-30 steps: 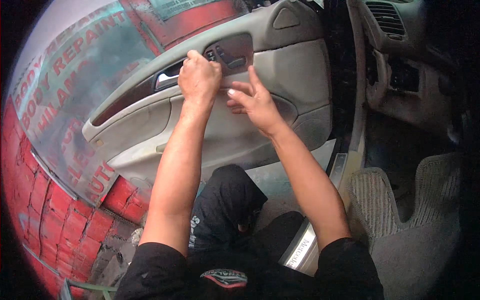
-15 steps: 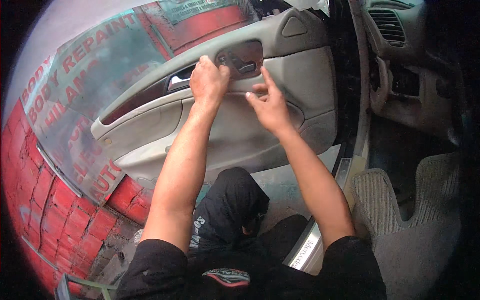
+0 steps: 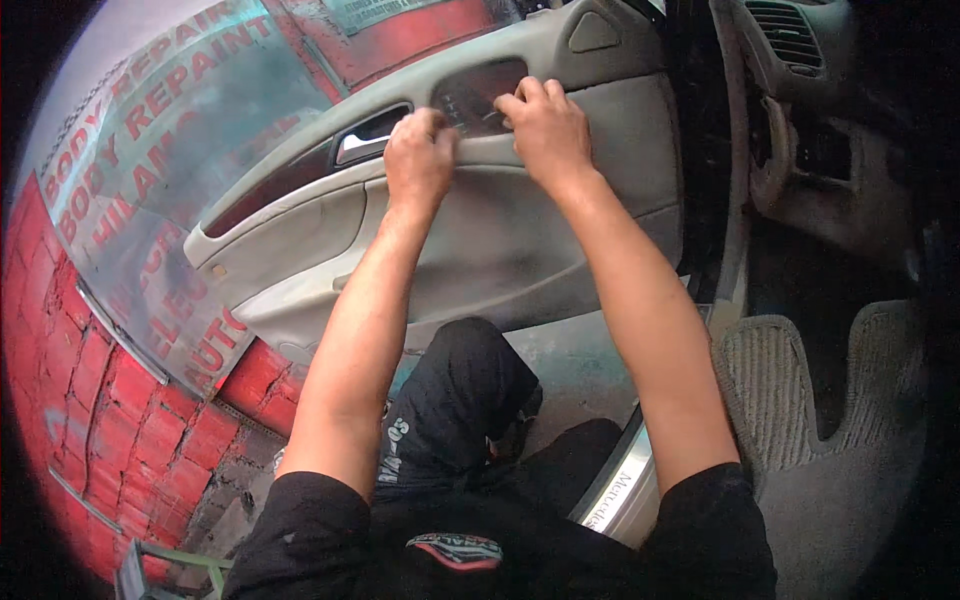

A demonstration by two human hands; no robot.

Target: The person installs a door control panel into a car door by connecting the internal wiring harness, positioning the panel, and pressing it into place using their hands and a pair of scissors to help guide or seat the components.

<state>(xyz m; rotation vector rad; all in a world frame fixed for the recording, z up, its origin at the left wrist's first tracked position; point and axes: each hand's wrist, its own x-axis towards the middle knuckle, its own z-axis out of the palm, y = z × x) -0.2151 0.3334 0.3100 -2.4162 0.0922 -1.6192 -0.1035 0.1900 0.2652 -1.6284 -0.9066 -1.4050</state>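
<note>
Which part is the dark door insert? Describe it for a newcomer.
Start at the open car door's pale inner panel. In its upper part, right of the silver handle, find the dark reddish-brown insert between the left hand and right hand. It is short and broad, unlike the long, narrow brown strip farther left.

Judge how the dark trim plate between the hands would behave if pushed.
The dark trim plate is likely stiff, its edges looking crisp and even. Its smooth face may feel slippery. Set into the pale door panel, it probably won't roll.
</note>
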